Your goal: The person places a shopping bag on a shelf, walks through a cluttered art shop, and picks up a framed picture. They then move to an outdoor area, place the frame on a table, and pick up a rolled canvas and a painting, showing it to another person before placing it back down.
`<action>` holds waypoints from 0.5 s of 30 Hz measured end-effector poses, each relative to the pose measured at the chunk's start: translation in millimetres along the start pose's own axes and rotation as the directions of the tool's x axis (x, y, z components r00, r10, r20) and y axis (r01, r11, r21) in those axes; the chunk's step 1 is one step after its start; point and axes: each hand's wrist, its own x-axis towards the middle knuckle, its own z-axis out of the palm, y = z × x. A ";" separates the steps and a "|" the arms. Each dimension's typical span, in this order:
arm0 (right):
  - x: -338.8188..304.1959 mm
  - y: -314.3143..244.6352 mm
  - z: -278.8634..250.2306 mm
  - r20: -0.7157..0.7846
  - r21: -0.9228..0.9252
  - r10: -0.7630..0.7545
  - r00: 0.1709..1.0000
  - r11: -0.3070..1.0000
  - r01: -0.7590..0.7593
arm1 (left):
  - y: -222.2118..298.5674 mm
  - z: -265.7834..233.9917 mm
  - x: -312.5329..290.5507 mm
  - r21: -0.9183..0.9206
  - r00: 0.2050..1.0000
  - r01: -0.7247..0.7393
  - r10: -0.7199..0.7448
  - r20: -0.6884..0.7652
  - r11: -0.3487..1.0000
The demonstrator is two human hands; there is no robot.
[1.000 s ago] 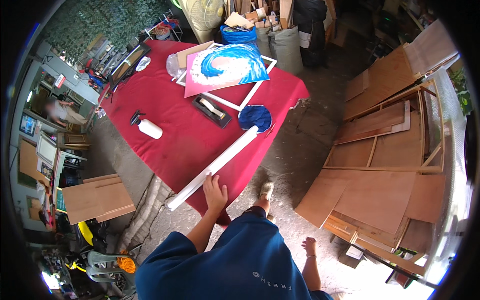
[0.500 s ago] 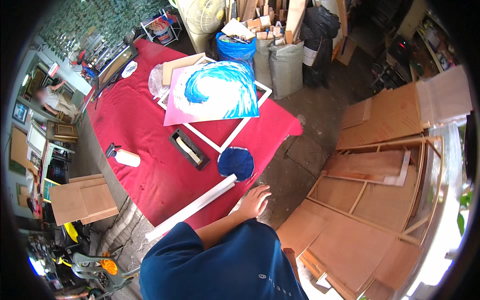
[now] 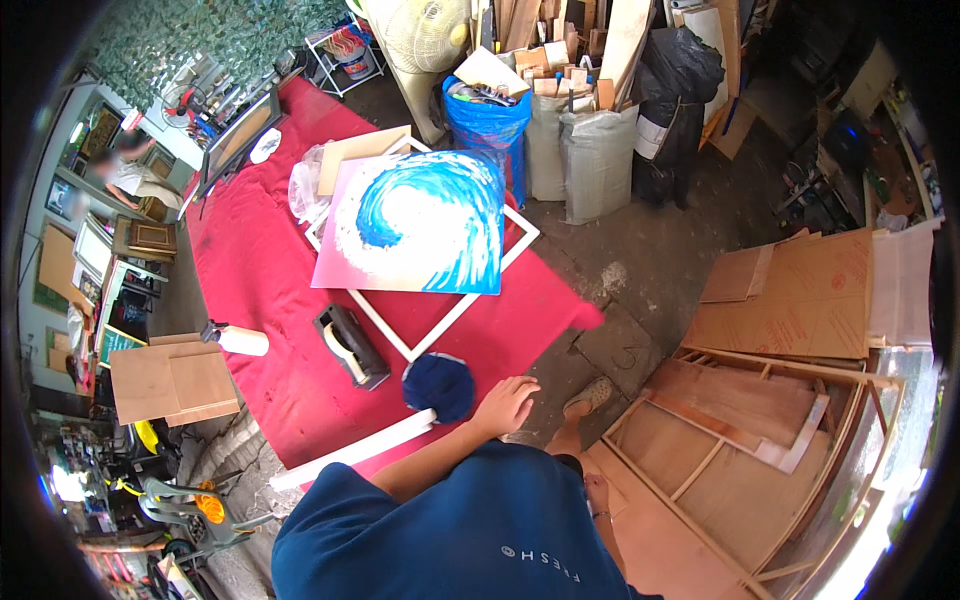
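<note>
My left hand (image 3: 505, 405) hovers at the near edge of a red-covered table (image 3: 255, 310), its fingers loosely extended and nothing in them. Beside it lies a dark blue, round, padded cloth item (image 3: 438, 387). A long white roll (image 3: 365, 447) passes behind my forearm. Left of the cloth sits a black tape dispenser (image 3: 350, 345). Farther back, a canvas painting of a blue and white wave (image 3: 415, 225) rests on a white frame (image 3: 440, 328). My right hand (image 3: 597, 492) hangs low by my side, its fingers mostly hidden.
A white spray bottle (image 3: 242, 340) lies on the table's left. Brown boards (image 3: 185, 378) are stacked beyond that edge. Sacks of wood offcuts (image 3: 598, 160) and a fan (image 3: 425, 35) stand behind the table. Wooden panels (image 3: 740, 440) lean at right, near my foot (image 3: 590, 397).
My view has shifted, and my body has turned slightly. A sandalled foot has come into sight at right. My left hand stays near the table edge; my right hand shows more.
</note>
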 end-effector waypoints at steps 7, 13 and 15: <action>93.3 -105.1 -117.2 0.016 0.130 0.091 0.996 0.987 -0.093 | 3.5 35.4 73.7 0.270 0.860 0.496 -0.426 -0.281 0.825; 167.7 -156.9 -244.0 -0.038 0.239 0.108 0.993 0.966 -0.096 | -13.8 75.5 119.3 0.399 0.717 0.684 -0.666 -0.207 0.611; 193.2 -163.7 -276.5 -0.055 0.215 0.129 0.990 0.970 -0.115 | -14.1 78.8 126.8 0.389 0.679 0.715 -0.710 -0.186 0.582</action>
